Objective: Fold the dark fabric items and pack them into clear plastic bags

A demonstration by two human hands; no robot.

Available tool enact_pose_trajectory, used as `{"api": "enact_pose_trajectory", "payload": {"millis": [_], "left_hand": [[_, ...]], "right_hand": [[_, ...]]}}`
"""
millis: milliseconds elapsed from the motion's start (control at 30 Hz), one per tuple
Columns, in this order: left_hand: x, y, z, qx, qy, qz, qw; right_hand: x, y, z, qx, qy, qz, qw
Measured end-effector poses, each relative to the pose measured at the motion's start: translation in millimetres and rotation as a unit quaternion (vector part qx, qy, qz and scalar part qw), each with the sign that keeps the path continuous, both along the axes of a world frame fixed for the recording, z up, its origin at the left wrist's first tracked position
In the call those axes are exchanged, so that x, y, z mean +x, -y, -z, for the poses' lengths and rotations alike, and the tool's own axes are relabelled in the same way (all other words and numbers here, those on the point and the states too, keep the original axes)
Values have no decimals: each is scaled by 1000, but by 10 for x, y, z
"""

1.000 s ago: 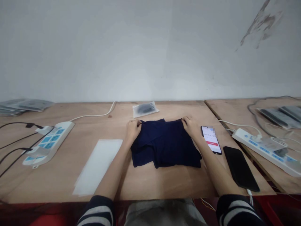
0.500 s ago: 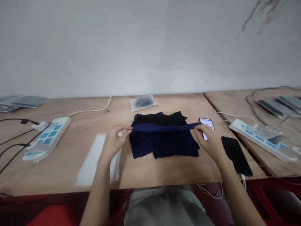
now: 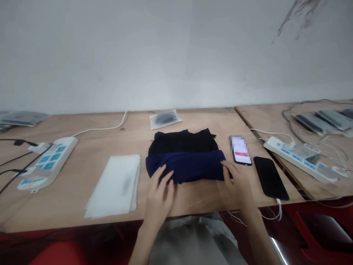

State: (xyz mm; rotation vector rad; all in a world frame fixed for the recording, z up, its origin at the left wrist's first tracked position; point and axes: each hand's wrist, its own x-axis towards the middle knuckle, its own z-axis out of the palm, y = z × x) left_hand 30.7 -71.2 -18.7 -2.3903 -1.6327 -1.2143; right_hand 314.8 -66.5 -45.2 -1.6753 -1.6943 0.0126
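Observation:
A navy cloth lies flat on the table in front of me, over a black cloth that shows along its far side. They look like garments, but I cannot tell which kind. My left hand rests its fingertips on the near left part of the navy cloth, fingers spread. At the cloth's right end, my right hand touches the edge with fingers apart. Neither hand grips anything. Left of the cloths is a stack of white translucent plastic bags.
A bagged dark item lies near the wall. On the right are a lit phone, a dark phone on a cable and a power strip. Another power strip stands left. Bagged packs lie far right, beyond a gap between tables.
The navy cloth, held stretched up between both hands before, now lies flat over the near part of the black one. Both hands have let go; the left moved right and nearer me.

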Motion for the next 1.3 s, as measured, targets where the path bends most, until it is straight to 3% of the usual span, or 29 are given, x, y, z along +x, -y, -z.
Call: {"api": "enact_pose_trajectory", "payload": {"millis": [133,267,333,433,533,633,700,800,867,933,1000,1067,1167,1233,1300], "left_hand": [[392,-297,-142,-24,-62,110,992],[725,-381,-220,-104,-72,143,982],[871,-325,-230,-155,-38,157,975],[1072,-206,-215,-225,72,181,955],[1241,-117,-186,-277,203,176,922],[1311,-99,-162,-295,324,164,884],[1245,-146,-155,-289,380,151,866],[927,-313,-161,-258,398,92,875],[587,-469,-170,-250,391,41,885],[200,-627,-166,-286,394,10,874],[-169,-760,-136,-327,402,-5,855],[-452,-846,-81,-343,386,-22,856],[-631,-864,5,-271,286,-92,914],[-595,-803,32,-168,188,-137,958],[-489,-706,26,-75,102,-154,980]], "right_hand": [[172,-585,-41,-42,105,-92,989],[311,-870,-39,-83,125,-142,978],[330,-860,-143,-108,94,-153,978],[249,-723,-442,-175,31,-142,974],[23,-539,-750,-221,-34,-126,967],[-267,-403,-906,-236,-137,-129,953],[-427,-359,-924,-250,-234,-173,924],[-546,-347,-889,-230,-347,-238,877],[-552,-357,-843,-192,-383,-227,875],[-540,-370,-771,-174,-399,-199,878],[-553,-383,-667,-178,-397,-170,884],[-617,-395,-544,-196,-371,-140,897],[-803,-420,-375,-228,-298,-111,920],[-960,-444,-293,-239,-248,-94,934],[-1114,-477,-237,-242,-210,-79,944]]}}
